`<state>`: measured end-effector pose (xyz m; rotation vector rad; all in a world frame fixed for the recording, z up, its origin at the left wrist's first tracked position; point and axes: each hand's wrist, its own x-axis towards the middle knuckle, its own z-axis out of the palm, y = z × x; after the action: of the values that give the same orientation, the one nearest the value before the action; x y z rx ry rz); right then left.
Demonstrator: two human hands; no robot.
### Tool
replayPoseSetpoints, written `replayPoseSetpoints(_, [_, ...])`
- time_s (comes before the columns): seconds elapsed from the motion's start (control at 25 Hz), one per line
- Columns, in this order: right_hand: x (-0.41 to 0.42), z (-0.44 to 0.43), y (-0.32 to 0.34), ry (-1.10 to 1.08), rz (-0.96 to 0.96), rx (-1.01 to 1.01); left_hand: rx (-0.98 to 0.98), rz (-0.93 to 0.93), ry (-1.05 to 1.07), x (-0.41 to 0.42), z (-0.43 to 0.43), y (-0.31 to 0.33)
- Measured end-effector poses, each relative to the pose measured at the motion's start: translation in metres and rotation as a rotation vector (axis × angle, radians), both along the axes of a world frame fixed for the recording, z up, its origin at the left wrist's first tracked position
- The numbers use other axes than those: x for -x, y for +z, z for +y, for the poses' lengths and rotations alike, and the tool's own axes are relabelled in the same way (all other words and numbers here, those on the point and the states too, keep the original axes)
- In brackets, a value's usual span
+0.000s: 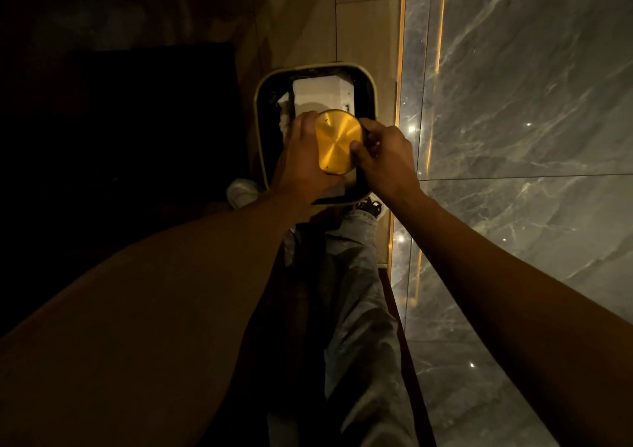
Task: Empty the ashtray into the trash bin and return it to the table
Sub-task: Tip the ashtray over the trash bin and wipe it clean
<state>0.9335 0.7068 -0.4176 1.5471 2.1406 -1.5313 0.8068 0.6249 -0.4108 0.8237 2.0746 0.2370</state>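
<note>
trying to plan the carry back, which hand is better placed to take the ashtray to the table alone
Left, probably. The left hand wraps the gold ashtray along its side over the trash bin, while the right hand only pinches its edge with thumb and fingers.

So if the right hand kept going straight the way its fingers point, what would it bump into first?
The right hand points left, so it would press straight into the gold ashtray it already touches, with the left hand just beyond. Both are held over the trash bin; depth is hard to judge.
</note>
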Motion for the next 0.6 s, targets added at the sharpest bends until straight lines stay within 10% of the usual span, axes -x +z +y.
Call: replayPoseSetpoints(0.6, [0.010, 0.016, 0.010, 0.628, 0.126, -0.444, -0.142, -0.050, 0.028, 0.015, 0.007, 0.003])
